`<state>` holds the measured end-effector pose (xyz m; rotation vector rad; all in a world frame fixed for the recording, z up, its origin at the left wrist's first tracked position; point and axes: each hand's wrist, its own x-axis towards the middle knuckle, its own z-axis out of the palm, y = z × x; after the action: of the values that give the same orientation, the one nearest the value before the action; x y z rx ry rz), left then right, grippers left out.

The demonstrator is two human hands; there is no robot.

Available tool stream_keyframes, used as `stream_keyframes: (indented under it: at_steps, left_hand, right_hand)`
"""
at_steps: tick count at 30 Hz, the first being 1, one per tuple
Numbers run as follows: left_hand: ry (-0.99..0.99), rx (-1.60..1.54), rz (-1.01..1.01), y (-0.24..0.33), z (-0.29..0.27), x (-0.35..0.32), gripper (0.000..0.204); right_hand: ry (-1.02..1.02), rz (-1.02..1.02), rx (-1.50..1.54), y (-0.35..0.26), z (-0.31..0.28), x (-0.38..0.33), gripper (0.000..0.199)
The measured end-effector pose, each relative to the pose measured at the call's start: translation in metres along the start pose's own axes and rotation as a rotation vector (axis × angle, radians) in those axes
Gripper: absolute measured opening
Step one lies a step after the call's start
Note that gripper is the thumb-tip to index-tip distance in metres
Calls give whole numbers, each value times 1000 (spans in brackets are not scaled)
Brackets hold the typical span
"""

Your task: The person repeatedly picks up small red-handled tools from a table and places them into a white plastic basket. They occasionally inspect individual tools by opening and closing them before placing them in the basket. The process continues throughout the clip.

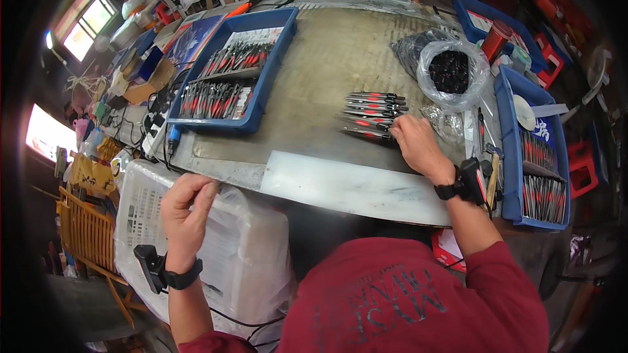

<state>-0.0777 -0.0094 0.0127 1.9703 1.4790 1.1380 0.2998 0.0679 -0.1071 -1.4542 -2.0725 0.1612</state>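
Head view: the left hand (185,214) is held over a plastic-wrapped white basket (252,235), fingers curled closed, nothing seen in them. Farther off, black-and-red tools (370,114) are laid side by side on the desk (307,59), long axes left to right, just left of the nearer right hand (418,147); its fingers are bent at their ends, any grip hidden.

The slim tools (371,106) look smooth, the bag (477,84) glossy clear plastic, the shirt (418,297) matt cloth.
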Motion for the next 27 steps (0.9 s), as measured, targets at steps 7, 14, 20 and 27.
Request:
stream_keyframes:
  at_steps: [7, 14, 20, 27]
  left_hand:
    - [-133, 373, 499, 32, 43, 14, 25]
    - [-194, 536, 646, 47, 60, 7, 23]
    - [163, 556, 429, 1, -4, 5, 12]
    - [746, 279, -369, -156, -131, -37, 16]
  right_hand:
    - [136, -360, 126, -69, -26, -2, 11]
    - [65, -506, 236, -119, -38, -8, 12]
    - [85, -222, 408, -113, -12, -7, 40]
    - [-154, 21, 293, -67, 31, -24, 26]
